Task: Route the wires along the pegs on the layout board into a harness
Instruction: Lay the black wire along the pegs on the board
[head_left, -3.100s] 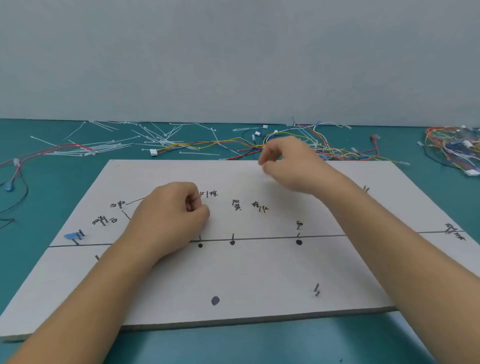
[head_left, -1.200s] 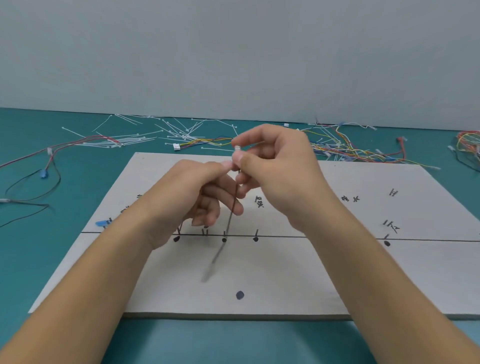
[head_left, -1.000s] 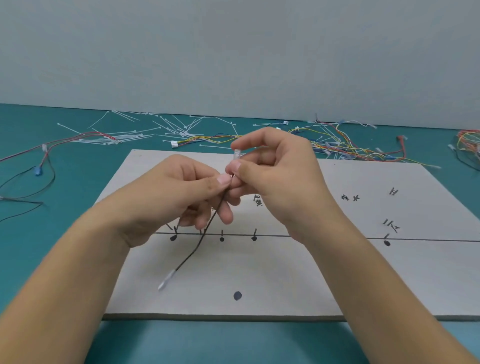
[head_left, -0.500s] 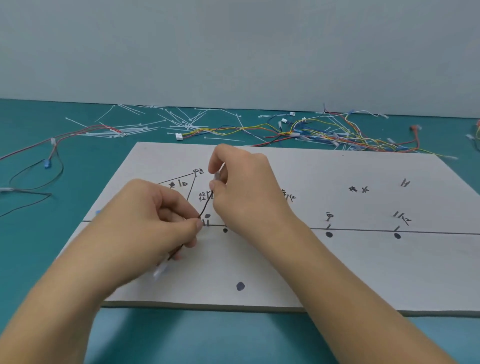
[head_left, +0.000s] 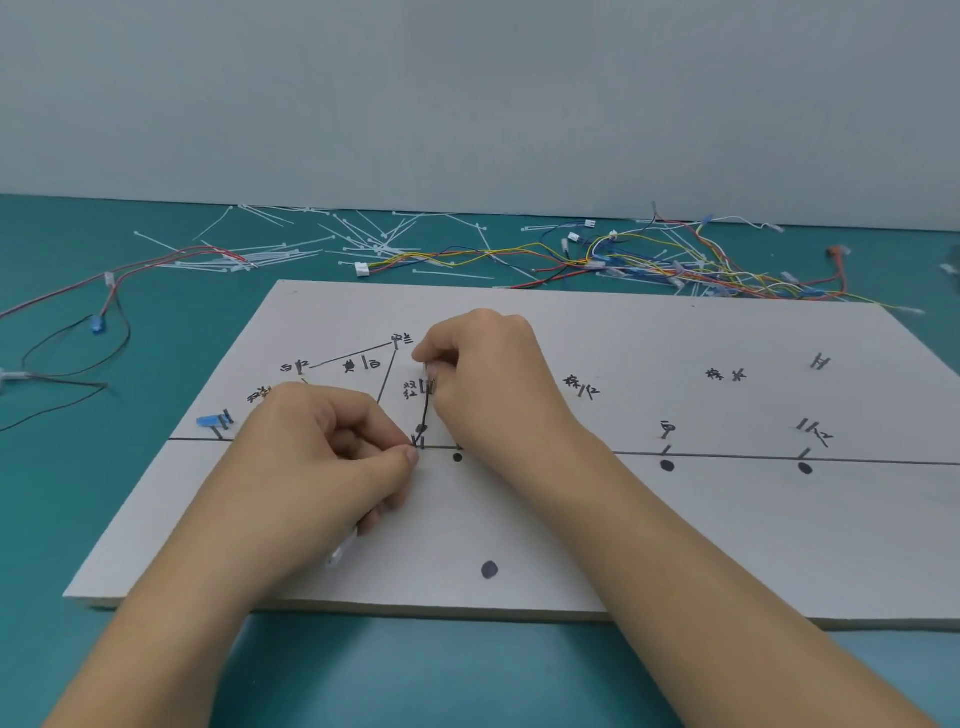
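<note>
left hand (head_left: 322, 457) and right hand (head_left: 493, 379) pinch the dark wire (head_left: 425, 410), partly hidden beneath them

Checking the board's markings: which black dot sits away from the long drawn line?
The lone dot near the board's front edge; the others sit close against the line.

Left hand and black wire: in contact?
Touching. The head view shows the left hand pinching the black wire between thumb and forefinger, with no gap visible.
</note>
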